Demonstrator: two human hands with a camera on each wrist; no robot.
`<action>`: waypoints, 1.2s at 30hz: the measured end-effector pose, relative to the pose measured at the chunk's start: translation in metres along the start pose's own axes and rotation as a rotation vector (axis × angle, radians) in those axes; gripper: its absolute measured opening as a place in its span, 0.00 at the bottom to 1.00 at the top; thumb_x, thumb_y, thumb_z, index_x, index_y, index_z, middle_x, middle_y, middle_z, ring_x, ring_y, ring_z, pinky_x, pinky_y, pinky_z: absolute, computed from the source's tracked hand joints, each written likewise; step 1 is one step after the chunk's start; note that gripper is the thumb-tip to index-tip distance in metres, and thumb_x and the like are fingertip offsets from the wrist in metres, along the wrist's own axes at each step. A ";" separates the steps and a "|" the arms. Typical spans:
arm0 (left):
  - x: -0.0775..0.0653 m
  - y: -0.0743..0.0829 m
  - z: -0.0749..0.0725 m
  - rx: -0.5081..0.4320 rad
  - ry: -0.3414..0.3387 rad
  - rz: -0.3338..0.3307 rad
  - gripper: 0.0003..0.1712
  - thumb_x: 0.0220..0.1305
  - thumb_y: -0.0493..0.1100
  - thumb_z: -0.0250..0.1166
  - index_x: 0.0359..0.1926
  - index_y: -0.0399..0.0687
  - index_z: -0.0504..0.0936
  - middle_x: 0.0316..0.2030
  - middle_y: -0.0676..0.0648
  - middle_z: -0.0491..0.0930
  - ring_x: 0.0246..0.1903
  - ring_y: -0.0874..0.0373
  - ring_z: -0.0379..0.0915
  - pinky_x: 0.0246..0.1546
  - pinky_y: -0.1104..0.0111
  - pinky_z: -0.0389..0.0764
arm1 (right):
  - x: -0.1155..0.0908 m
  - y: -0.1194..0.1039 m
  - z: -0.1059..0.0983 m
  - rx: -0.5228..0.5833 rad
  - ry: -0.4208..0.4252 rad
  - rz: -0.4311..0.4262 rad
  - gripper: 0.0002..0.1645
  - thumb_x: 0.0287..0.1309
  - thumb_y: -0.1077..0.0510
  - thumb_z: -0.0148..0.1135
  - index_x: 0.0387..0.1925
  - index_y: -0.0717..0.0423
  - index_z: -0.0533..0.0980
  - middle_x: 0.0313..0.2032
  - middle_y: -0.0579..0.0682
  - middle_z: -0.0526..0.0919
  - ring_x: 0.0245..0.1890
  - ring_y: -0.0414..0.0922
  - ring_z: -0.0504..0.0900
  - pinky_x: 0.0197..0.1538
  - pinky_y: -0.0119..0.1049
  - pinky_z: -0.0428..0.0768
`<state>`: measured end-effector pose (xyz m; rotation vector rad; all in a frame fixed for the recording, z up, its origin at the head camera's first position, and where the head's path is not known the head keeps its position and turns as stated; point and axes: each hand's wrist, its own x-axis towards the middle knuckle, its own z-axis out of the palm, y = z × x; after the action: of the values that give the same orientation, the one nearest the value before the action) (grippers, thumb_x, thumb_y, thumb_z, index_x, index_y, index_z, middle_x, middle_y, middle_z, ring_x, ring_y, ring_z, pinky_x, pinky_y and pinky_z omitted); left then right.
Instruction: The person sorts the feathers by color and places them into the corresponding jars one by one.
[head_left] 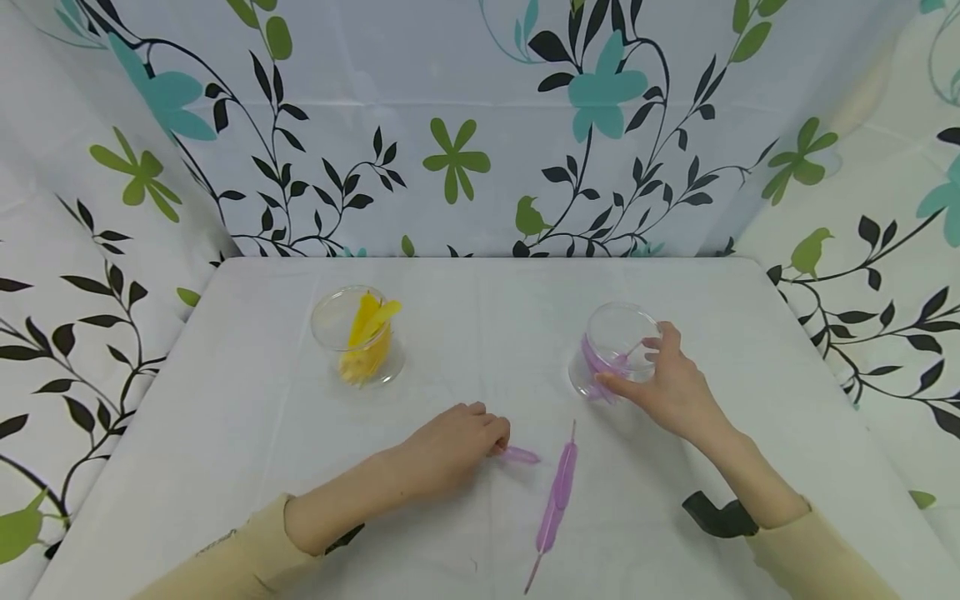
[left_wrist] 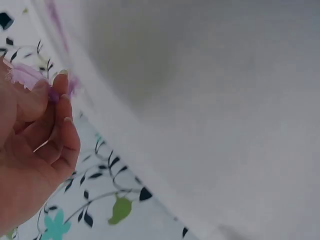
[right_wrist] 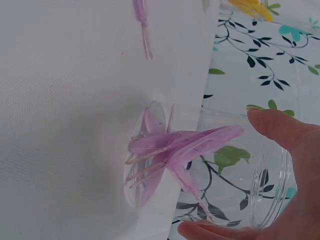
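Between thumb and fingertips, my left hand (head_left: 450,450) pinches a purple feather (head_left: 521,455), which pokes out to the right just above the white table. The left wrist view shows the same feather (left_wrist: 27,76) above the thumb. My right hand (head_left: 678,392) grips a clear glass cup (head_left: 622,305) around its upper part, thumb on one side and fingers on the other. Several purple feathers (right_wrist: 200,145) lie inside it, quills toward the bottom. On the table between the hands, purple feathers (head_left: 557,500) overlap end to end in a line.
A second clear glass cup (head_left: 326,329) stands at the back left with yellow feathers (head_left: 365,350) in it, some tips above its rim. The white table (head_left: 480,333) ends at a patterned curtain (head_left: 457,83) behind. Dark straps (head_left: 720,515) show at both wrists.
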<state>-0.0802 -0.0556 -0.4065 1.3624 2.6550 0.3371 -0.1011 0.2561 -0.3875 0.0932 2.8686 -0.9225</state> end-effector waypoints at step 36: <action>0.187 0.036 -0.077 0.445 -0.019 -0.004 0.13 0.68 0.45 0.66 0.52 0.61 0.85 0.44 0.60 0.86 0.47 0.59 0.72 0.56 0.63 0.73 | 0.000 0.002 -0.001 0.001 -0.003 0.009 0.72 0.53 0.27 0.65 0.74 0.65 0.35 0.70 0.70 0.62 0.65 0.69 0.67 0.58 0.67 0.73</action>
<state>-0.1776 0.1066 -0.3266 1.4547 2.8239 -0.2866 -0.1008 0.2579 -0.3880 0.1049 2.8622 -0.9221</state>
